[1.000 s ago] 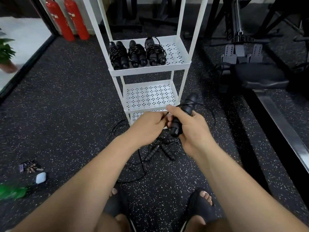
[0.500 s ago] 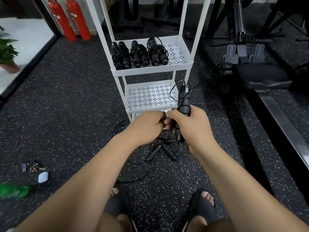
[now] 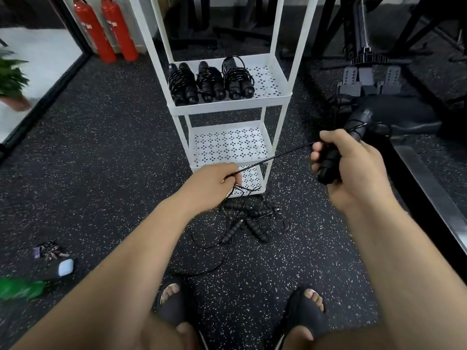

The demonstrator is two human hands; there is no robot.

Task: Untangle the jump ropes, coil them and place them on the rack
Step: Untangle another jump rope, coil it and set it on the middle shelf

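The left hand [image 3: 214, 183] pinches a taut black cord [image 3: 278, 156] before the white rack [image 3: 283, 99]; three coiled ropes [image 3: 209, 83] lie on its top shelf [image 3: 265, 79], tangled ropes [image 3: 250, 221] on the floor [image 3: 113, 147] below; at right, well apart, the right hand [image 3: 353, 168] grips the handles [image 3: 336, 150].

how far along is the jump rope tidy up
Done: three coiled ropes sit on the top shelf of the rack. In hand: the right hand grips a black handle with cord looped round it, and the left hand pinches the cord stretched taut between. Left: a tangle of ropes on the floor by the rack.
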